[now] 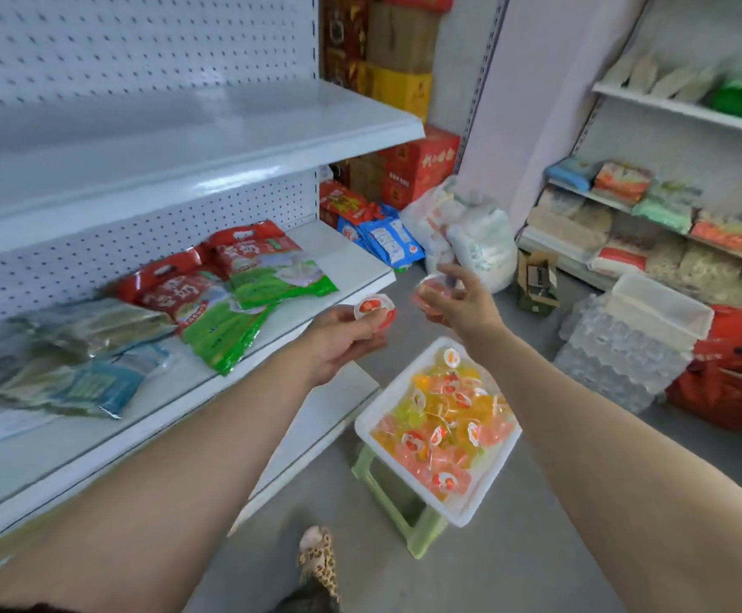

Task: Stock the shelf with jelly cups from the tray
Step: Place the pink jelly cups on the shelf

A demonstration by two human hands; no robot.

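The shelf (351,254) lay bare right of the packets (245,294); off its edge your left hand (342,342) gripped a jelly cup (371,308), your right hand (466,305) another cup (430,295).

Floor (515,568): grey concrete.
Cartons (400,59): stacked, 12 o'clock.
Rack (678,107): white, stocked, 2 o'clock.
Stool (420,535): pale green, 6 o'clock.
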